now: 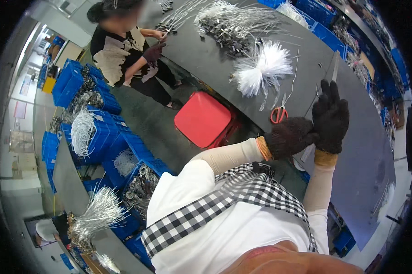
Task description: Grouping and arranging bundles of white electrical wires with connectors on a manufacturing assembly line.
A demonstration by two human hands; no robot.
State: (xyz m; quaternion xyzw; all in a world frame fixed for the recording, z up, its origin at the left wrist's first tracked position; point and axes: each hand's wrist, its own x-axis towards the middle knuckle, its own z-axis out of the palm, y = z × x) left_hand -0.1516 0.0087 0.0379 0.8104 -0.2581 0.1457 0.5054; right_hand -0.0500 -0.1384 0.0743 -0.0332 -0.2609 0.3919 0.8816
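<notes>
Both of my hands wear dark knitted gloves with orange-brown cuffs. My right hand [331, 116] is raised over the dark table [363, 182], fingers stretched out and pointing away. Against its thumb side, my left hand [290, 137] lies with fingers curled; what they grip, if anything, is hidden. Just beyond my left hand, red-handled scissors [279, 115] rest on the table with blades pointing away. Farther off is a bundle of clear white strips [265, 66]. A flat metal strip [336, 66] shows past my right fingertips.
A pile of silvery wire ties [233, 25] covers the far table. Below the table's left edge stands a red stool [202, 119]. Blue crates [101, 132] of coiled cables line the left; more blue bins [329, 39] stand at the back right. Another person [128, 50] works at the far left.
</notes>
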